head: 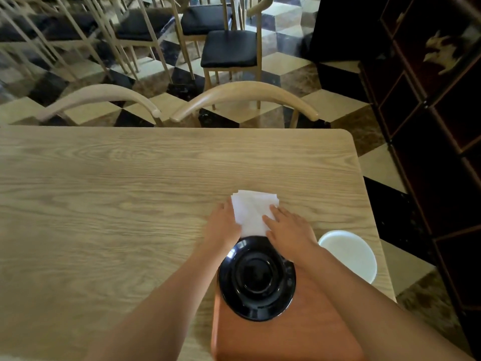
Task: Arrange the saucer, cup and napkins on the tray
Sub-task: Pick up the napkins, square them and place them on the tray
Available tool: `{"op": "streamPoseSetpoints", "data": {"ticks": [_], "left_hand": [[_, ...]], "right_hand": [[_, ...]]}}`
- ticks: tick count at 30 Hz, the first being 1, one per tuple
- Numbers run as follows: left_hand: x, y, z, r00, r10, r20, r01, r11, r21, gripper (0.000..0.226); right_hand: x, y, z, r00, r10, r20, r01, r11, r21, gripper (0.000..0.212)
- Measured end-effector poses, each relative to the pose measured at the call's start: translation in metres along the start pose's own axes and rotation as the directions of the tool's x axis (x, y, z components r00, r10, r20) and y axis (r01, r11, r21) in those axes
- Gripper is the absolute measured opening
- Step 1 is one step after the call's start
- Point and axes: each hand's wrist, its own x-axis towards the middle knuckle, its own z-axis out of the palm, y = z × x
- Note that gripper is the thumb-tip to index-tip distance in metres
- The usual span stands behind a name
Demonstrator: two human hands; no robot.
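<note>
While the saucer [257, 278] sits on the tray [286, 334], flat, loosely spread fingers [270, 221] bracket the napkins [253, 212], seemingly untrayed, cup [348, 252] waiting beside.

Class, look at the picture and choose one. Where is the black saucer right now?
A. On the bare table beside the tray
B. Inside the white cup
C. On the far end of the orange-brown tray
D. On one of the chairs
C: the black saucer sits on the far end of the orange-brown tray, with the white cup apart on the table to its right.
</note>
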Motion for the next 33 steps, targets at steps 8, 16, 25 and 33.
{"op": "streamPoseSetpoints", "data": {"ticks": [8,16,25,33], "left_hand": [[0.012,0.007,-0.013,0.930,-0.311,0.195,0.367,0.810,-0.458,0.009],[-0.003,0.023,-0.023,0.982,-0.175,0.074,0.189,0.857,-0.479,0.016],[-0.063,0.047,-0.067,0.988,-0.054,0.142,0.147,0.561,-0.815,0.010],[-0.146,0.040,-0.036,0.984,0.001,0.181,0.153,0.526,-0.836,0.017]], "right_hand": [[0.003,0.002,-0.001,0.999,0.006,0.038,-0.009,0.998,0.057,0.046],[-0.005,0.000,-0.011,0.983,0.152,-0.105,-0.081,0.864,0.497,0.041],[-0.040,-0.003,-0.050,0.895,0.420,-0.150,-0.027,0.386,0.922,0.032],[-0.143,0.000,-0.037,0.813,0.540,-0.216,0.075,0.272,0.959,0.041]]}}
